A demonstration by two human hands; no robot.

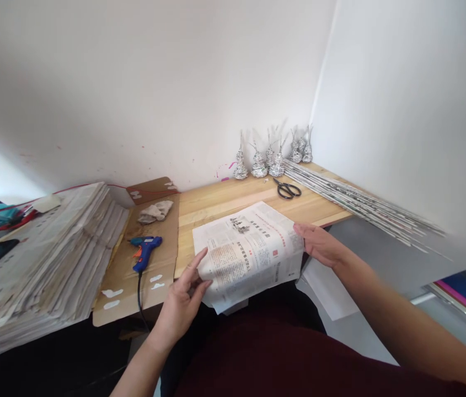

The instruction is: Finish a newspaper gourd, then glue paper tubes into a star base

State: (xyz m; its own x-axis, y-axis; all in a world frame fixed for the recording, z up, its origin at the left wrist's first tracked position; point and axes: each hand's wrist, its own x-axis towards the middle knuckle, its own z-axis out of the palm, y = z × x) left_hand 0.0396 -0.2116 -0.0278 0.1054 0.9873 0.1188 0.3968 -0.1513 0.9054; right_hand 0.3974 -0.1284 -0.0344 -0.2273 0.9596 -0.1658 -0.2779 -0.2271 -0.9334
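A folded newspaper (249, 253) lies on the wooden table (216, 201) in front of me, hanging a little over the near edge. My left hand (183, 298) pinches its left near edge between thumb and fingers. My right hand (319, 242) grips the paper's right edge, fingers curled on top. A white sheet (323, 289) hangs below the right hand.
A blue glue gun (145, 251) with a black cord lies on a cardboard sheet (129, 281), near a crumpled rag (155, 211). A tall newspaper stack (38, 259) stands at left. Black scissors (287, 189), several woven paper figures (272, 160) and a bundle of rolled paper sticks (360, 204) lie at the back right.
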